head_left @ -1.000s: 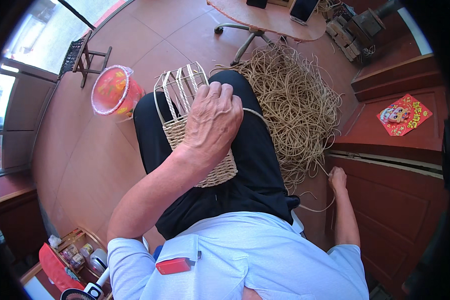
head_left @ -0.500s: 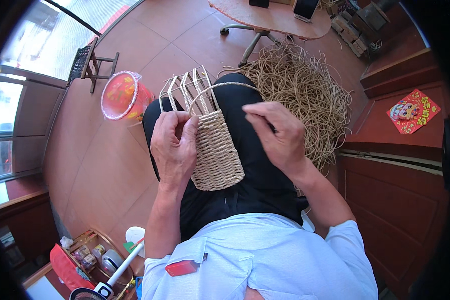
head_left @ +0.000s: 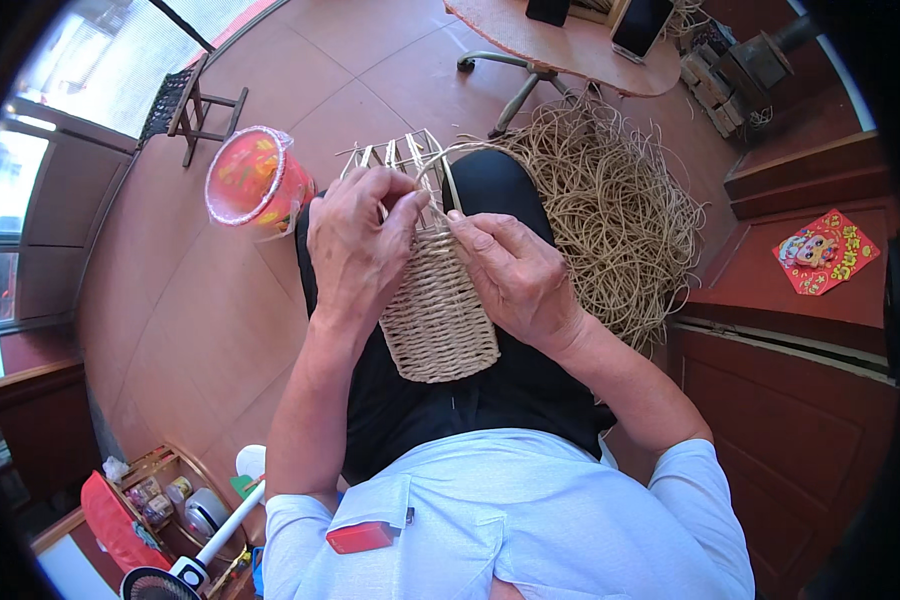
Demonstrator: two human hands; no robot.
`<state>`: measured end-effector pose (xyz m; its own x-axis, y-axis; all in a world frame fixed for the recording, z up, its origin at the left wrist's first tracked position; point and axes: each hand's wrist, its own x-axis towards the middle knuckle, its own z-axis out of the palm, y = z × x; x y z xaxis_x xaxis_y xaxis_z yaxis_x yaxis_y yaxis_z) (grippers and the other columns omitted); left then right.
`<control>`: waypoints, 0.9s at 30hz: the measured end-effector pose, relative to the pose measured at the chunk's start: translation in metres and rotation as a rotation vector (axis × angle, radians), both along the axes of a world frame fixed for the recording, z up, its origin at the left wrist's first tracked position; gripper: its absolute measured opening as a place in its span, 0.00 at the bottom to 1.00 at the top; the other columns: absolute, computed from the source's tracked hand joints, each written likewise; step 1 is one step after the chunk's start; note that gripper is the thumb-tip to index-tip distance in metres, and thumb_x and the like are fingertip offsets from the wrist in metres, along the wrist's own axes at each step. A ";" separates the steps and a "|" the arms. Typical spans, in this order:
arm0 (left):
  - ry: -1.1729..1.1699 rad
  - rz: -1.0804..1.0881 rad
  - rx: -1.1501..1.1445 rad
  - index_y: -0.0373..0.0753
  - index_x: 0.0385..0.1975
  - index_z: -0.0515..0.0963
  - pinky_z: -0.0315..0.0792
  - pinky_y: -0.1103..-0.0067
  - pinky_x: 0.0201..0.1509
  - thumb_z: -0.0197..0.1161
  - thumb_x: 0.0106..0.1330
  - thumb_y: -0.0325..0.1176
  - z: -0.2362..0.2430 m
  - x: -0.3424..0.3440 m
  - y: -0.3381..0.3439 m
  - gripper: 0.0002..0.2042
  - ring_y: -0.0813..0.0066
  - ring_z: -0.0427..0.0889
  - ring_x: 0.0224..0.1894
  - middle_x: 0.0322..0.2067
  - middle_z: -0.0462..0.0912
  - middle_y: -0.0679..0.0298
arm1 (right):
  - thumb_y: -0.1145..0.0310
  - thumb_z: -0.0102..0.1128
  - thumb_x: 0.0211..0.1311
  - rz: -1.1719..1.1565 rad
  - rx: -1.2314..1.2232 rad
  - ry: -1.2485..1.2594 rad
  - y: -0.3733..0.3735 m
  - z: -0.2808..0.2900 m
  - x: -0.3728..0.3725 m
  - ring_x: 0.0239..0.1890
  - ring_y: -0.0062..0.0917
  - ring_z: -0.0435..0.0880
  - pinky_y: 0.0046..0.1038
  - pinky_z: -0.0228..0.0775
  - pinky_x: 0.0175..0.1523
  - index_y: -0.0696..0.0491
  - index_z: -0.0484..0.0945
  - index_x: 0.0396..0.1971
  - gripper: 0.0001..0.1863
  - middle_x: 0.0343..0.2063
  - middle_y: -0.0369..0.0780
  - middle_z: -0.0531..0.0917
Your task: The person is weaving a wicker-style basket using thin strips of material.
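A half-woven basket (head_left: 440, 320) of tan twisted cord lies across my lap, its closely woven part toward me. Bare frame rods (head_left: 410, 150) stick out at its far end, with pale cord wrapped along some of them. My left hand (head_left: 365, 235) is at the upper left of the weave, thumb and fingers pinching the cord (head_left: 431, 190) at the weave's edge. Opposite it, my right hand (head_left: 510, 265) pinches cord between thumb and forefinger at the basket's right edge. The working cord runs from the hands over my right knee toward the pile. Fingers partly hide the weave's edge.
A large tangled heap of tan cord (head_left: 620, 220) lies on the floor beyond my right leg. A pink bucket (head_left: 290, 195) stands left of my knees. Further off are a folding stool (head_left: 202, 115) and a wheeled table (head_left: 570, 45). A wooden box (head_left: 160, 455) holding small items is at lower left.
My right hand has moved left from open space to the basket's edge and now pinches cord there. My left hand has shifted slightly up and right. The cord loop has been drawn smaller.
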<state>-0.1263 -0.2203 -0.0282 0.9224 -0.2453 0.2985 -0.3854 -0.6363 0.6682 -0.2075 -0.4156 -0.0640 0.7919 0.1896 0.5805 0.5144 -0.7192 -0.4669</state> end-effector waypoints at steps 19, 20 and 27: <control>-0.052 -0.019 0.273 0.36 0.71 0.74 0.76 0.54 0.58 0.65 0.76 0.33 -0.008 0.016 -0.025 0.24 0.46 0.90 0.47 0.42 0.90 0.49 | 0.77 0.71 0.69 -0.028 0.145 -0.008 0.009 -0.007 0.009 0.43 0.43 0.90 0.39 0.84 0.49 0.58 0.86 0.54 0.15 0.40 0.46 0.87; -0.038 -0.035 0.216 0.35 0.71 0.74 0.78 0.55 0.57 0.64 0.77 0.31 -0.007 0.015 -0.022 0.24 0.47 0.90 0.45 0.42 0.90 0.48 | 0.77 0.71 0.69 -0.031 0.162 -0.003 0.009 -0.008 0.009 0.42 0.42 0.90 0.39 0.84 0.49 0.58 0.86 0.54 0.14 0.40 0.46 0.87; 0.350 -0.052 -0.588 0.32 0.72 0.70 0.82 0.70 0.44 0.66 0.80 0.27 0.004 -0.012 0.000 0.24 0.70 0.90 0.40 0.36 0.90 0.58 | 0.77 0.72 0.70 -0.017 0.220 -0.016 0.011 -0.013 0.012 0.42 0.41 0.90 0.39 0.84 0.49 0.57 0.86 0.52 0.13 0.40 0.45 0.87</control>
<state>-0.1384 -0.2199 -0.0245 0.9802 -0.1802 0.0825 -0.1045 -0.1165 0.9877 -0.1957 -0.4050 -0.0775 0.7841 0.0436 0.6191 0.5120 -0.6093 -0.6055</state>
